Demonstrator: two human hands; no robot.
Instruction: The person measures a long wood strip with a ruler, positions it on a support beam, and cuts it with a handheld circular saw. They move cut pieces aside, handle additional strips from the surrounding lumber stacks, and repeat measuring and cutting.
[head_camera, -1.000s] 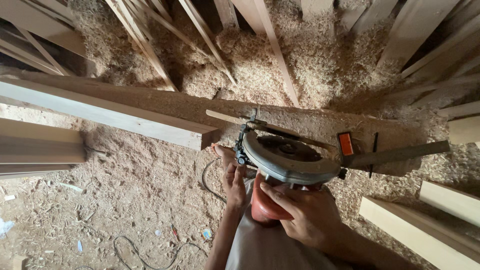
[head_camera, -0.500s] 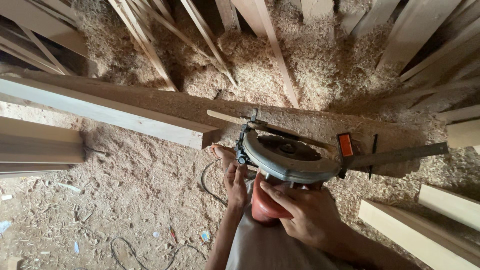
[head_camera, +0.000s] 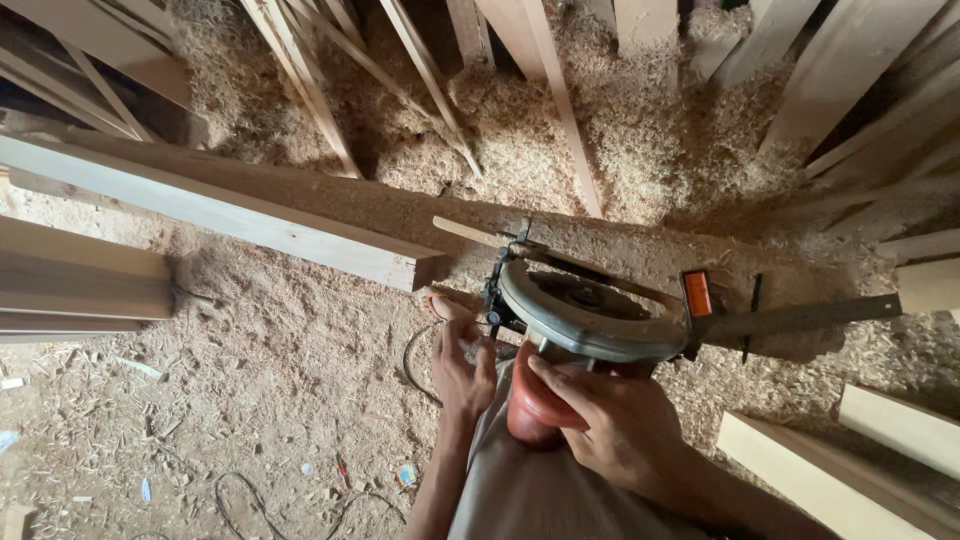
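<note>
My right hand (head_camera: 610, 425) is closed around the red handle (head_camera: 535, 405) of a circular saw (head_camera: 590, 320). The saw's grey blade guard rests on a long sawdust-covered plank (head_camera: 400, 215) that runs from left to right. A metal guide bar with an orange clamp (head_camera: 697, 293) sticks out to the saw's right. Left of the saw, a bare limb (head_camera: 462, 365) reaches down to the ground; it looks like my foot in a sandal. My left hand does not show.
Thick sawdust (head_camera: 620, 140) lies beyond the plank, among leaning slats and boards (head_camera: 540, 80). Stacked timbers (head_camera: 70, 285) sit at the left and cut beams (head_camera: 830, 475) at the lower right. A black power cable (head_camera: 300, 500) winds over the dirt floor.
Almost nothing has changed. The saw and my right hand stay at the same spot on the plank, and the view has shifted only slightly.
</note>
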